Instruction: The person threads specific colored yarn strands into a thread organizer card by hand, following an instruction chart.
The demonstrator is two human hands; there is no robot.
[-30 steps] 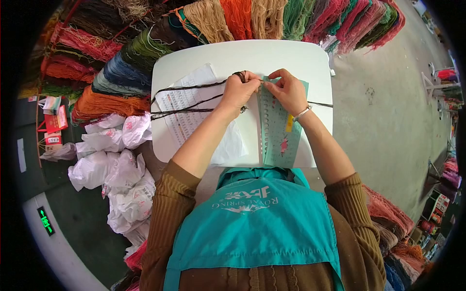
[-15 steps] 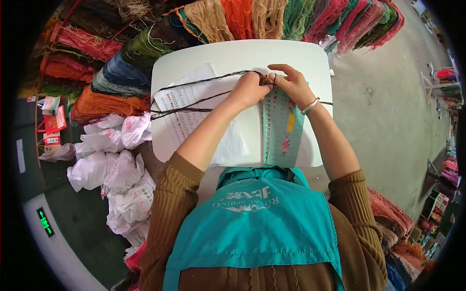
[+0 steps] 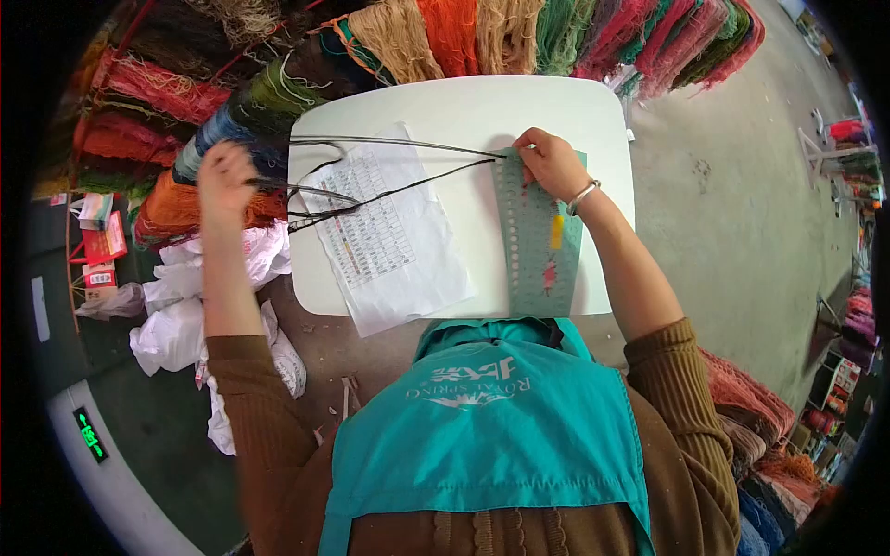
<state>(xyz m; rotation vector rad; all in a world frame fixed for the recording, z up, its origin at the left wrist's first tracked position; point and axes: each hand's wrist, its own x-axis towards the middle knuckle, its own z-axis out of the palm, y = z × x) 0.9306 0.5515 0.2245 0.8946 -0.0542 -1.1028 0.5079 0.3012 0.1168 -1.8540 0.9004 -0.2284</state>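
Note:
A strand of black thread [image 3: 436, 148] runs across the table to the top left corner of a green card [image 3: 533, 250] with a row of holes along its side. My right hand [image 3: 556, 167], with a bangle at the wrist, is closed on the card's top edge, close to where the thread meets it. Off the table's left side, my left hand [image 3: 225, 181] is raised and somewhat blurred, its fingers curled around black thread that trails back over the table. Beneath the thread lies a white printed sheet [image 3: 426, 269] with a grid of small marks.
The white table [image 3: 454, 102] has rounded corners. Hanks of coloured yarn [image 3: 399, 42] hang along its far side and to the left. White plastic bags [image 3: 171, 334] are piled on the floor at left. More yarn [image 3: 746, 394] is at the lower right.
My left hand has moved from beside the right hand at the card out past the table's left edge, drawing thread along. My right hand stays at the card's top. The paper now shows more fully.

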